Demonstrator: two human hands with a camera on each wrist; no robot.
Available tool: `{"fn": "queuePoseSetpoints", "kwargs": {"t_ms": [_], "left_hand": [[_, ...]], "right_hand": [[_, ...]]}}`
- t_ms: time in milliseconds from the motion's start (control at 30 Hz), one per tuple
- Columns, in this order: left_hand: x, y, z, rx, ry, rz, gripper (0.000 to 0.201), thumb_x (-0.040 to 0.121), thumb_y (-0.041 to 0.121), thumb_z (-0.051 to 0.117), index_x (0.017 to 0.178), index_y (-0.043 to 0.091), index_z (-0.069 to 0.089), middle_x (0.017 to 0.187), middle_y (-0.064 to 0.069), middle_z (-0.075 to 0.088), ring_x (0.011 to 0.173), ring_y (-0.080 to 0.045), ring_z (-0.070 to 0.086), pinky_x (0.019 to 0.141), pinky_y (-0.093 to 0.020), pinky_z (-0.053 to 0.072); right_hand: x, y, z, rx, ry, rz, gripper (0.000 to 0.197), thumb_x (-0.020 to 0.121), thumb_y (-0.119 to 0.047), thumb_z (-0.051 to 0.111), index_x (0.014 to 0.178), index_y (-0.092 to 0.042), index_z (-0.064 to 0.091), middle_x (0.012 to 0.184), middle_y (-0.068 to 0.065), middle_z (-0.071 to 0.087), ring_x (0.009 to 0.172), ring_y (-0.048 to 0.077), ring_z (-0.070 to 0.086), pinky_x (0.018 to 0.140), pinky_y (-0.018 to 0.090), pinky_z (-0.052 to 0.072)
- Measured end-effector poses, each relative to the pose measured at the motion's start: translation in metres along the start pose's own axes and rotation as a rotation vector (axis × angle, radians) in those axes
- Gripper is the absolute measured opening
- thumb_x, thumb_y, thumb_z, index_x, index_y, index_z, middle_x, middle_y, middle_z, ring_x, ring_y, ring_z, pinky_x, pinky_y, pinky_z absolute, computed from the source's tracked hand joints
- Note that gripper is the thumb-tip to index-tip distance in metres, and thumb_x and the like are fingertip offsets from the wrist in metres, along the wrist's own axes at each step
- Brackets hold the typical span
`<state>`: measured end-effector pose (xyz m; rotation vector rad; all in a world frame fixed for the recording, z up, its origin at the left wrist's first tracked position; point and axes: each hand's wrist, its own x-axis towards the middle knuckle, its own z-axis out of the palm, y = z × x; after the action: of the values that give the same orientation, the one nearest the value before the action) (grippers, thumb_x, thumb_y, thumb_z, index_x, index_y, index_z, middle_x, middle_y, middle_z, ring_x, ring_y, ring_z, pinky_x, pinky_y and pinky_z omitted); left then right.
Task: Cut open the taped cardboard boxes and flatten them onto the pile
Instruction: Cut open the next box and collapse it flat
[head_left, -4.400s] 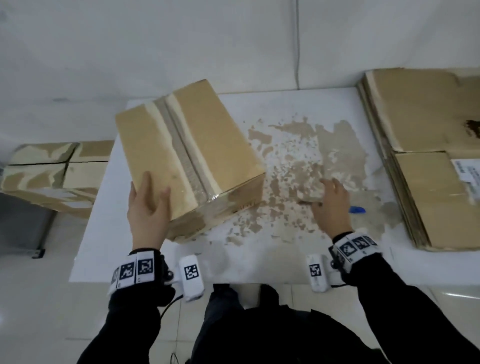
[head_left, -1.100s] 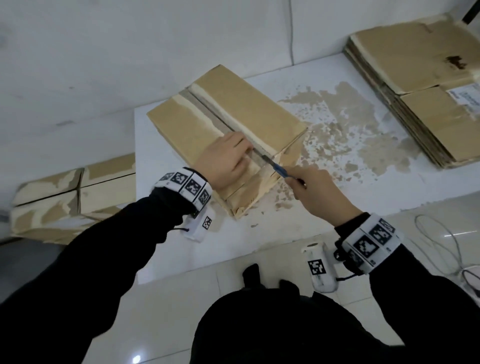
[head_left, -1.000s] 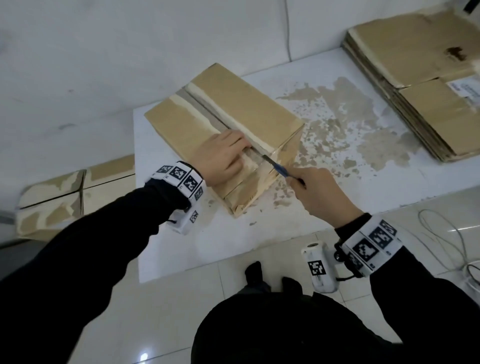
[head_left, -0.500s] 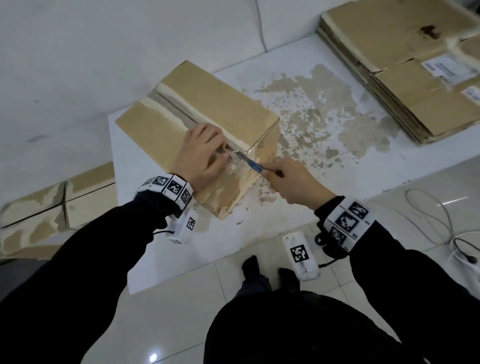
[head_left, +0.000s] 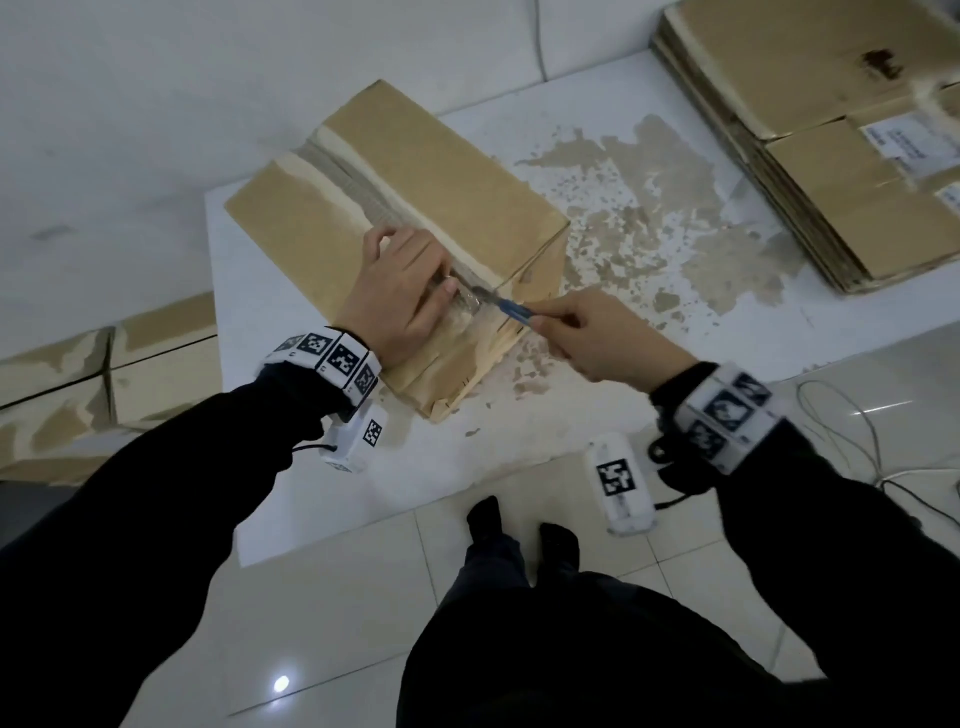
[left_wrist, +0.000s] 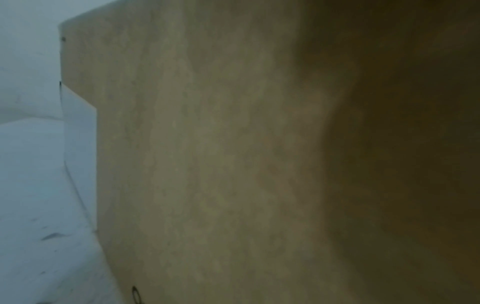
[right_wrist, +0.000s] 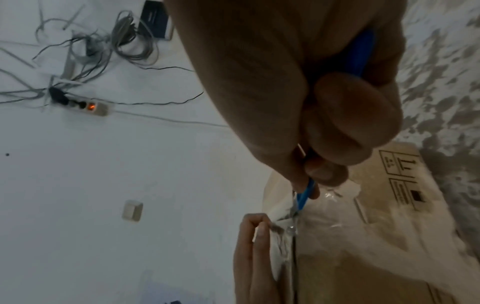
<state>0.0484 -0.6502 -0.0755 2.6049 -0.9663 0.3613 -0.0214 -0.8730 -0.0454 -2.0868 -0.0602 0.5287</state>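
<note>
A taped cardboard box lies on the white table, its centre seam running away from me. My left hand rests on the box top beside the seam, and its fingers pinch loose clear tape at the near end. My right hand grips a blue-handled knife, whose blade lies in the seam at the box's near top edge. The right wrist view shows the knife entering the crumpled tape. The left wrist view shows only blurred box side.
A pile of flattened cardboard lies at the table's far right. More taped boxes stand on the floor to the left. Cables and a power strip lie on the floor at the right. The table's paint is flaked mid-surface.
Since 4.4 s ago my right hand has taken the knife off the table to the box seam. In the last second the blade stays at the near end while my left fingers gather the tape.
</note>
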Motion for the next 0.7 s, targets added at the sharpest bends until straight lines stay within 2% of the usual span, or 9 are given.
{"fn": "queuePoseSetpoints", "kwargs": {"t_ms": [67, 167, 267, 333, 467, 533, 600, 667, 700], "left_hand": [[0.001, 0.001, 0.0, 0.008, 0.003, 0.005, 0.026, 0.096, 0.027, 0.033, 0.087, 0.009, 0.05, 0.088, -0.002, 0.051, 0.09, -0.023, 0.047, 0.098, -0.036, 0.022], [-0.002, 0.0, 0.0, 0.006, 0.006, 0.037, 0.026, 0.097, 0.026, 0.032, 0.086, 0.01, 0.049, 0.087, -0.002, 0.051, 0.088, -0.023, 0.047, 0.1, -0.036, 0.02], [-0.002, -0.001, 0.0, 0.0, 0.006, 0.049, 0.028, 0.098, 0.027, 0.031, 0.086, 0.01, 0.049, 0.087, -0.002, 0.051, 0.088, -0.024, 0.047, 0.1, -0.036, 0.019], [0.001, 0.0, 0.0, 0.0, -0.001, 0.058, 0.029, 0.098, 0.028, 0.03, 0.087, 0.01, 0.05, 0.087, -0.002, 0.051, 0.087, -0.024, 0.047, 0.1, -0.036, 0.019], [-0.003, -0.003, 0.0, -0.019, 0.015, 0.066, 0.029, 0.098, 0.027, 0.029, 0.088, 0.01, 0.049, 0.087, -0.001, 0.05, 0.088, -0.022, 0.047, 0.101, -0.035, 0.017], [-0.004, -0.004, -0.001, -0.032, 0.029, 0.054, 0.028, 0.099, 0.027, 0.029, 0.089, 0.01, 0.049, 0.088, -0.001, 0.049, 0.09, -0.022, 0.047, 0.101, -0.035, 0.016], [-0.002, 0.0, -0.002, -0.042, 0.069, 0.023, 0.03, 0.099, 0.028, 0.028, 0.088, 0.01, 0.049, 0.088, -0.001, 0.048, 0.09, -0.021, 0.045, 0.099, -0.034, 0.017], [0.004, 0.002, -0.001, -0.042, 0.11, -0.02, 0.031, 0.099, 0.029, 0.027, 0.088, 0.009, 0.049, 0.088, -0.002, 0.048, 0.092, -0.021, 0.044, 0.098, -0.032, 0.017], [0.006, 0.001, 0.0, -0.034, 0.108, -0.028, 0.032, 0.099, 0.029, 0.027, 0.088, 0.009, 0.049, 0.089, -0.002, 0.049, 0.093, -0.021, 0.045, 0.098, -0.032, 0.016]], "right_hand": [[0.001, -0.002, 0.005, 0.015, 0.003, -0.003, 0.03, 0.101, -0.02, 0.041, 0.118, -0.012, 0.064, 0.059, 0.002, 0.045, 0.041, 0.01, 0.033, 0.038, 0.019, 0.031], [-0.01, -0.001, -0.01, -0.04, -0.099, 0.004, 0.029, 0.101, -0.022, 0.042, 0.12, -0.019, 0.063, 0.057, 0.001, 0.043, 0.041, 0.011, 0.031, 0.039, 0.023, 0.03], [-0.015, -0.001, -0.026, -0.086, -0.03, -0.039, 0.031, 0.1, -0.023, 0.043, 0.126, -0.022, 0.06, 0.054, -0.004, 0.045, 0.04, 0.006, 0.033, 0.042, 0.018, 0.03], [-0.007, -0.008, -0.018, -0.23, 0.023, -0.091, 0.031, 0.1, -0.023, 0.044, 0.125, -0.02, 0.061, 0.054, -0.004, 0.046, 0.043, 0.007, 0.035, 0.043, 0.014, 0.026], [0.008, -0.024, -0.012, -0.403, -0.031, -0.083, 0.029, 0.1, -0.023, 0.042, 0.116, -0.013, 0.066, 0.059, -0.001, 0.045, 0.048, 0.009, 0.036, 0.046, 0.019, 0.026], [0.005, -0.02, -0.017, -0.327, -0.11, -0.066, 0.025, 0.1, -0.024, 0.043, 0.102, -0.019, 0.068, 0.061, 0.0, 0.048, 0.043, 0.006, 0.036, 0.045, 0.017, 0.031], [-0.006, -0.014, -0.015, -0.154, -0.233, -0.026, 0.021, 0.099, -0.023, 0.045, 0.093, -0.029, 0.064, 0.056, -0.002, 0.047, 0.038, 0.007, 0.032, 0.041, 0.022, 0.032], [-0.018, -0.005, -0.002, 0.019, -0.291, 0.042, 0.022, 0.1, -0.022, 0.044, 0.109, -0.026, 0.064, 0.051, -0.006, 0.042, 0.041, 0.01, 0.027, 0.04, 0.024, 0.026], [-0.022, -0.001, 0.001, 0.086, -0.256, 0.07, 0.025, 0.101, -0.022, 0.043, 0.116, -0.024, 0.062, 0.051, -0.006, 0.041, 0.042, 0.011, 0.026, 0.04, 0.023, 0.025]]}}
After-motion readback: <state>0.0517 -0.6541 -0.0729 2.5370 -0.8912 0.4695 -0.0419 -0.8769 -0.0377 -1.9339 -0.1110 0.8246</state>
